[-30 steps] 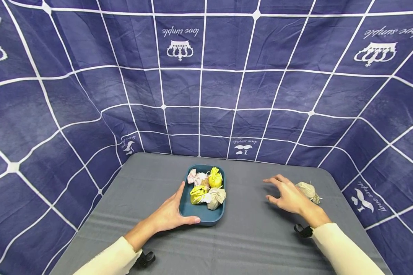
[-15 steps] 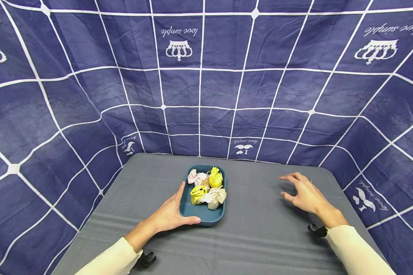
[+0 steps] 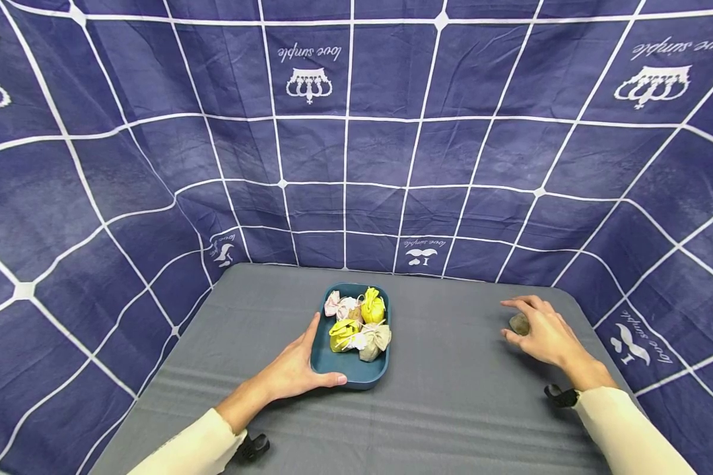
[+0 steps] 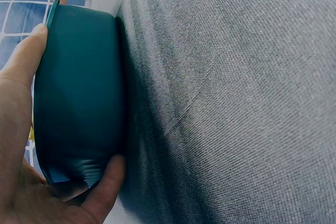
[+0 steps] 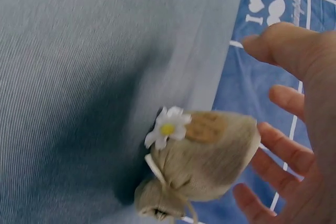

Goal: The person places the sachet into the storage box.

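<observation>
My left hand point(image 3: 291, 369) grips the near left corner of a teal plastic box point(image 3: 343, 369), thumb on its near side and fingers along its left side. The left wrist view shows the outer wall point(image 4: 84, 82) close up. Inside lie several small drawstring pouches, among them a yellow pouch point(image 3: 372, 307), a beige pouch point(image 3: 375, 344) and a pale pink pouch point(image 3: 331, 305). Over at the right, my right hand point(image 3: 541, 333) is spread around another beige pouch point(image 5: 210, 156), which has a white flower and a drawstring. Its thumb stands apart from this pouch; other fingertips are close to it.
Grey cloth point(image 3: 440, 369) covers the table. A dark blue curtain point(image 3: 386, 152) with white lines hangs behind the table and along both sides, and the right hand works near the right-hand curtain.
My right hand has moved to the right, over the beige pouch; part of that pouch now shows between thumb and fingers. The left hand and box have stayed in place.
</observation>
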### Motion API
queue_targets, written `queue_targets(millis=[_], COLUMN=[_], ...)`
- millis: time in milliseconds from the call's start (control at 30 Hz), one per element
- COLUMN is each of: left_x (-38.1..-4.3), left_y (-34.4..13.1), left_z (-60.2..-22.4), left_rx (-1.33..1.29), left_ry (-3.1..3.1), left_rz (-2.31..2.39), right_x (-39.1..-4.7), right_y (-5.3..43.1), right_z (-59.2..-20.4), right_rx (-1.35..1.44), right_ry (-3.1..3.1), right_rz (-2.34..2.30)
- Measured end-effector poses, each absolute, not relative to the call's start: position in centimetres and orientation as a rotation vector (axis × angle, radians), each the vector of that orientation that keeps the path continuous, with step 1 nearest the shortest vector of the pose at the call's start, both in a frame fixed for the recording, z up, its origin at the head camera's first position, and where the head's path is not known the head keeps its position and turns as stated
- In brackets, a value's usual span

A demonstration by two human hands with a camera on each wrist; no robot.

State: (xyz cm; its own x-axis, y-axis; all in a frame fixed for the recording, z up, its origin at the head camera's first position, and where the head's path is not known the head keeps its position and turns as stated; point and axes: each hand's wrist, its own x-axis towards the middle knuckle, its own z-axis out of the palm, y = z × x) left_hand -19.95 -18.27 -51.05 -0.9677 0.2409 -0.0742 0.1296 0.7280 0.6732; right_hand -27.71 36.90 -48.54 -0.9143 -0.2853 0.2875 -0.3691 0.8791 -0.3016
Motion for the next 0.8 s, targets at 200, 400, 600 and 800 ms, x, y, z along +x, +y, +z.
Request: queue_targets(millis=[200,400,600,800], left_x=[-19.9,-19.9,-19.8,-19.7], left_y=[-18.3,-18.4,-18.3,-18.3], left_z=[-51.1,-51.4,-51.1,-50.9], left_rx=[0.291,0.289,0.28,0.302], left_ry=[2.784,2.781,2.773,2.777], left_rz=[1.054,1.064,1.07,1.071], right_x=[-27.7,-27.7,-28.1,-28.3], right_y=[38.3,39.4,40.2,40.7], right_z=[-48.6,-49.0,-49.5,-49.9], right_rx=[0.402,0.396,0.423,0.462], right_ry=[-2.9,-2.9,-2.902,-2.869], right_rz=[0.547,0.548,0.534,0.527])
